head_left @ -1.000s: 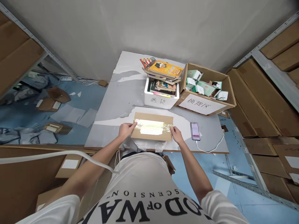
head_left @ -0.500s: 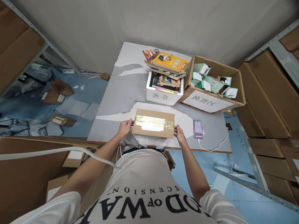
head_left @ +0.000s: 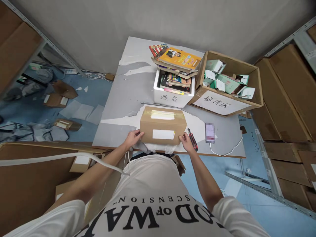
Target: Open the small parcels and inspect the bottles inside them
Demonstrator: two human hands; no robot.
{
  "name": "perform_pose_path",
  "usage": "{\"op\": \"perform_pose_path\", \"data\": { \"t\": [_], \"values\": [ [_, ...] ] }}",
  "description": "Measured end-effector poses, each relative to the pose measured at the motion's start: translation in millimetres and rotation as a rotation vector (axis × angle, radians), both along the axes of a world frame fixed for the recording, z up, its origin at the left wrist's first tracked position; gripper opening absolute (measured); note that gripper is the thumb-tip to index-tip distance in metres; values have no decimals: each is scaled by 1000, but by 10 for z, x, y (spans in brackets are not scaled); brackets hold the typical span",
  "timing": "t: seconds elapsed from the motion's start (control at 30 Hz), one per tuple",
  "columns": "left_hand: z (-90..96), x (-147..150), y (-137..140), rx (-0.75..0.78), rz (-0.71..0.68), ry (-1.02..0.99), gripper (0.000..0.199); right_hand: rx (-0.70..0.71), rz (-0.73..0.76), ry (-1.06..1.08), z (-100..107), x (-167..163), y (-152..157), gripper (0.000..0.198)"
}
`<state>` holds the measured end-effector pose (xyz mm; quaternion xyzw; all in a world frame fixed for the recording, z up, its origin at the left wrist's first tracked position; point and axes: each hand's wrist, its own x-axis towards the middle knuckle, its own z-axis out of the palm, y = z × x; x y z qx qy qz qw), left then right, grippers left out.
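Note:
A brown cardboard box point(head_left: 148, 126) is between my hands near the table's front edge. Clear tape runs along its top, and a white label sits on the side facing me. At the box's lower left corner, my left hand point(head_left: 133, 137) is closed, thumb and fingers gripping the edge. Across from it, my right hand point(head_left: 186, 142) pinches the lower right corner. Just beyond my right hand lies a red and black utility knife point(head_left: 192, 139). Crumpled clear plastic point(head_left: 170, 149) shows below the box.
On the table point(head_left: 116, 108) stand a white bin point(head_left: 164, 98) piled with books point(head_left: 181, 59) and a carton point(head_left: 256, 89) of small green-and-white boxes. A phone point(head_left: 209, 132) on a cable lies right. Shelves flank both sides; a large open carton point(head_left: 29, 181) is at left.
The box has tilted so that its labelled side now faces me. Both hands have shifted to its lower corners. The utility knife beside my right hand has come into sight.

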<state>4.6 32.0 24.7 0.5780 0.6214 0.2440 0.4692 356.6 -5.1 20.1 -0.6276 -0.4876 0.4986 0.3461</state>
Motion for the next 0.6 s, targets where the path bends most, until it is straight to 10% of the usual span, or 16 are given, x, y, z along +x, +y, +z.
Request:
{"op": "perform_pose_path", "data": {
  "t": [0.27,0.6],
  "values": [
    [138,190,379,63,64,354,62,-51,42,-551,199,39,428,44],
    [3,101,431,-44,167,151,60,-111,3,-371,30,99,417,44]
  ]
}}
